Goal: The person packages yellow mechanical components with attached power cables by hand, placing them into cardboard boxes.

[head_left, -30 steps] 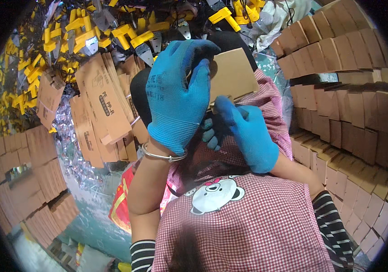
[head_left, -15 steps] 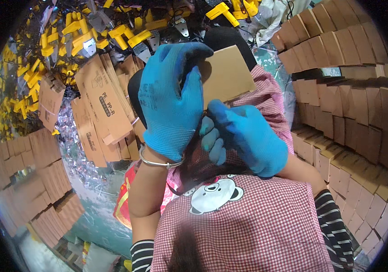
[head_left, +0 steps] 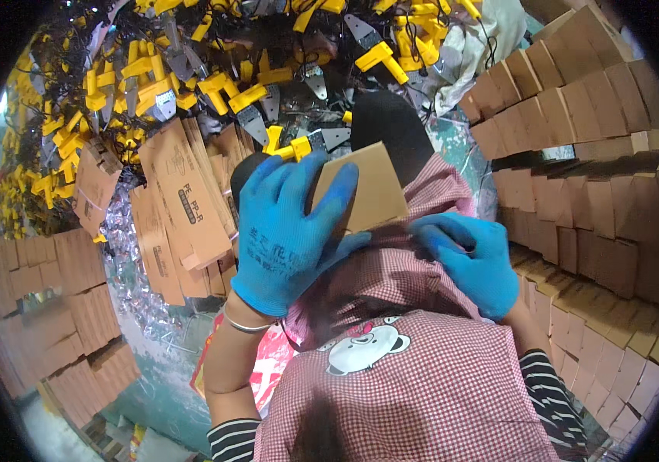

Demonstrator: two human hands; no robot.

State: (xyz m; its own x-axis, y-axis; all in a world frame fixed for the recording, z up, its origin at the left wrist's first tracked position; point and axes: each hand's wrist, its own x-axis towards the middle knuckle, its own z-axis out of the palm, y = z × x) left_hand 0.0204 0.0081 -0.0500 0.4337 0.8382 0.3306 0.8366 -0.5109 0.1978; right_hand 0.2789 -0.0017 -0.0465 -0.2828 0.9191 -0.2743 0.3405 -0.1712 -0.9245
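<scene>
**Gloved hands on a small cardboard box, seen from above**

I see the left hand (head_left: 291,231), in a blue glove, wrapped around the left edge of a small brown cardboard box (head_left: 368,192) just above frame centre; its fingers curl over the box's top edge, clamping it. The glove hides the box's left third, so I cannot make out what lies behind it. The right hand (head_left: 472,262), also blue-gloved, sits at 4 o'clock from the box, fingers loosely bent against the red checked apron (head_left: 422,385); whether it pinches anything I cannot tell, since its fingertips are turned away.

At 12 o'clock lies a heap of yellow-handled tools (head_left: 229,85), tangled and hard to separate. Flat printed cartons (head_left: 183,208) lie at 9 o'clock of the left hand. Stacked brown boxes (head_left: 583,169) at 3 o'clock bend toward the rim and are cut off there.

Compared with half a second ago, the right hand has dropped away from the box to the lap, and the left hand alone holds it.
</scene>
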